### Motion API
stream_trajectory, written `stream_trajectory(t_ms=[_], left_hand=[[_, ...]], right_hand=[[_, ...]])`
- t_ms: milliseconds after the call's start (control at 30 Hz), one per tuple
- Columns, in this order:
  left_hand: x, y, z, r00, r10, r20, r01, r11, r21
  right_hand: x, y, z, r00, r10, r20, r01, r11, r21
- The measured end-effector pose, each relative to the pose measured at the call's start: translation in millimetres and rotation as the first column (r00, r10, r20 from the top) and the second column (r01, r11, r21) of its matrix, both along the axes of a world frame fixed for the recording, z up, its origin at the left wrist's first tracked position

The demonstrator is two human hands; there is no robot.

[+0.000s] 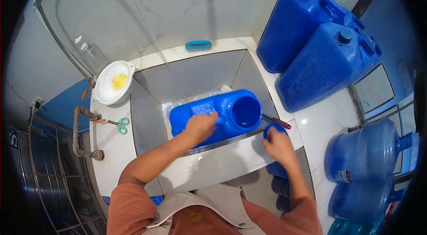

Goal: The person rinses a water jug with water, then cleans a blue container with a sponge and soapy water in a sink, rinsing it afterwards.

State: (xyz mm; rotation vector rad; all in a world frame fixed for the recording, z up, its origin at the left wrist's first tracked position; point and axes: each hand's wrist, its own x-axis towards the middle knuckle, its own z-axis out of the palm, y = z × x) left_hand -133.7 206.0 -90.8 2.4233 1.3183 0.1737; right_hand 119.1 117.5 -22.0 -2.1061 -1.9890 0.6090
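Observation:
A blue plastic container [181, 119] lies tilted in the tiled sink [187, 68], its wide round mouth uncovered and facing up on the right. My left hand [201, 128] is closed around the handle on its top. Over the sink's front right corner, my right hand [276, 144] grips a round blue cap [267, 131], apart from the mouth. Beside that cap a tool with a dark red handle [282, 123] rests across the sink edge; the container hides part of it.
Left of the sink are a white bowl [101, 95] of suds with a yellow sponge [118, 81], green-handled scissors [123, 126] and a clear pump bottle [92, 55]. A turquoise oval item [198, 45] sits on the back ledge. Blue jerrycans [318, 68] and large water bottles [362, 150] stand right.

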Motion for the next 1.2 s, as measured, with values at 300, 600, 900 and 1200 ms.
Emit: stream_trajectory(t_ms=[300,600,900,1200], left_hand=[[-109,55,-60,0.701,0.622,0.350,-0.606,0.778,-0.168],[-125,69,-64,0.415,0.846,0.335,-0.653,0.533,-0.538],[-150,26,-94,0.104,0.892,0.439,-0.662,0.392,-0.639],[-149,49,-72,0.489,0.769,0.412,-0.765,0.605,-0.220]], right_hand=[[-22,25,-31,0.952,0.155,0.264,-0.126,0.984,-0.124],[-251,288,-21,0.557,0.081,-0.826,-0.312,0.943,-0.118],[-287,317,-25,0.768,0.119,-0.629,-0.458,0.788,-0.411],[-286,321,1,0.643,0.113,-0.757,-0.486,0.824,-0.290]])
